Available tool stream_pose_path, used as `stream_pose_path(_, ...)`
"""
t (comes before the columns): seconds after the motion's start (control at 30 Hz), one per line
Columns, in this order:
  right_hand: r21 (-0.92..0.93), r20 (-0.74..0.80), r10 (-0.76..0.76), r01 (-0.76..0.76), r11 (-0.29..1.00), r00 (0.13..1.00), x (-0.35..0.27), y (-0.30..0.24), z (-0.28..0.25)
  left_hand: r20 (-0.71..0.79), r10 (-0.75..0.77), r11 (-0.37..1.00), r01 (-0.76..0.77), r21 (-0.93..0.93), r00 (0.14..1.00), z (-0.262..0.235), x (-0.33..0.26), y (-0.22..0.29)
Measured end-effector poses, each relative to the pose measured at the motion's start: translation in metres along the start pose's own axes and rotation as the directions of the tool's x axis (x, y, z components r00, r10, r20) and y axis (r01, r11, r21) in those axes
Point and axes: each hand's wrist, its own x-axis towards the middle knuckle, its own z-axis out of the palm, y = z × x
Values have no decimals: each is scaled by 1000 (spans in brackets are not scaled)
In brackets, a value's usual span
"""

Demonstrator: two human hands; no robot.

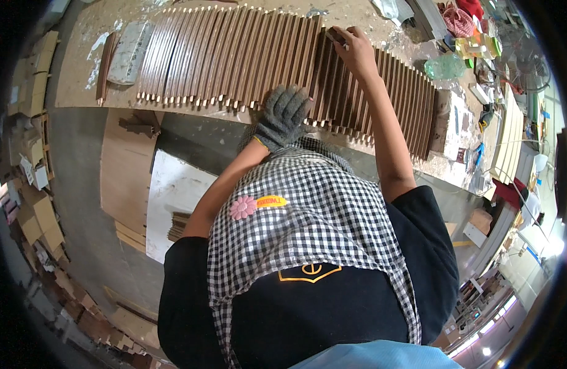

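Observation:
A long row of brown wooden slats (pixel 215 55) with pale pegged ends lies side by side across the workbench. My left hand (pixel 283 114), in a dark grey knitted glove, rests flat on the near ends of the slats around the middle of the row, fingers stretched out. Bare and reaching to the far edge, my right hand (pixel 358 52) pinches a small dark brown block (pixel 334 34) against the far ends of the slats. The slats to the right look darker and more matte than the shiny ones to the left. My fingers partly hide the block.
A paint-spattered block (pixel 129 54) and a loose slat (pixel 105 66) bound the row's left side; a whitish block (pixel 451 126) stands at its right. Beyond are a clear green plastic bottle (pixel 444 67) and clutter. White board (pixel 172 197) lies below the bench's front edge.

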Motion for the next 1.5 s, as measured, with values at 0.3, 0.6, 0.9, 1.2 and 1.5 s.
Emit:
stream_pose_path(0.3,1,338,-180,191,982,924,-159,-79,-27,39,-62,998,62,0,997,-2,-7,-2)
stream_pose_path(0.6,95,-5,-22,22,995,1000,-55,-30,-26,-9,82,971,-78,225,997,8,-7,-11)
stream_pose_path(0.9,-81,119,98,-89,993,988,-49,-18,5,65,-60,997,63,-34,996,-5,1,-3)
stream_pose_path(1.2,265,314,12,-100,959,949,-189,-88,-67,82,-54,996,59,-63,995,1,-3,-3)
stream_pose_path(1.5,68,113,27,-34,997,993,-122,-53,-51,138,329,943,-317,-99,934,19,-6,19)
